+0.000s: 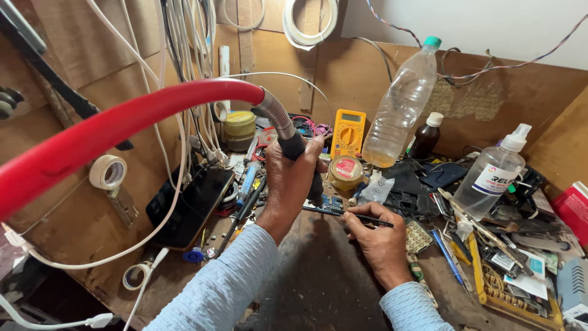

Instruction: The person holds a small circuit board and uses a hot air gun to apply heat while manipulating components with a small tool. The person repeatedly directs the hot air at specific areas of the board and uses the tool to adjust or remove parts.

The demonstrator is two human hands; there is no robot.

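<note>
Left hand (293, 178) clenched round hot-air wand (300, 160), right hand (375, 236) — fingers pinching tweezers (352, 214) — over circuit board (331, 202)

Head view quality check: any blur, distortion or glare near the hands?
Head view: the thick red hose looms large, soft and bowed by wide-angle distortion; the left hand gripping the black nozzle handle and the right hand are sharp; daylight is even, with no strong glare.

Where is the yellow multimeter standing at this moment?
In the head view, the yellow multimeter leans against the back board, just beyond the left hand, between a tangle of wires and the big clear plastic bottle.
</note>
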